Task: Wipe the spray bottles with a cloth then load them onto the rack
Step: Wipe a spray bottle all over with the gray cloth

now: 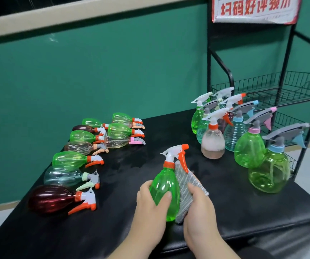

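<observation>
My left hand grips a green spray bottle with a white and orange trigger head, held upright above the black table. My right hand presses a grey striped cloth against the bottle's right side, fingers curled round the cloth. Several spray bottles lie on their sides in rows at the left of the table. Several more bottles stand upright at the right, close to the black wire rack. The rack's visible shelves hold no bottles.
A green wall runs behind the table. A red and white sign hangs at the rack's top. The rack stands at the table's right rear corner. The table's front edge lies just below my wrists.
</observation>
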